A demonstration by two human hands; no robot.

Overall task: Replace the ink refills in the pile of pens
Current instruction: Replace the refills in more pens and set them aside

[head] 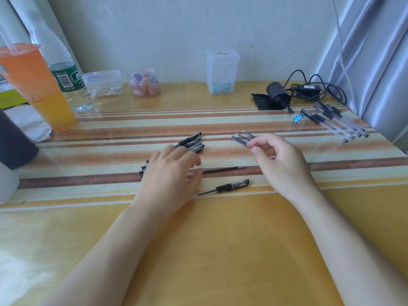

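A pile of black capped pens (pixel 192 142) lies on the striped table. My left hand (pixel 170 173) rests palm down over the pile's near end, fingers spread loosely. Its thumb side is blurred where it meets the end of a loose black refill (pixel 223 170) lying flat. Closer to me lies a partly dismantled pen (pixel 228 186) with a thin rod sticking out to the left. My right hand (pixel 282 160) pinches a small bunch of refills (pixel 240 136) between thumb and fingers, their tips pointing up and to the left.
Clear-barrelled pens (pixel 337 122) and a blue binder clip (pixel 297 118) lie at the right. A black roll with cable (pixel 278 96) sits behind them. An orange drink cup (pixel 37 89), a water bottle (pixel 66 78) and small plastic boxes (pixel 103 83) line the back left.
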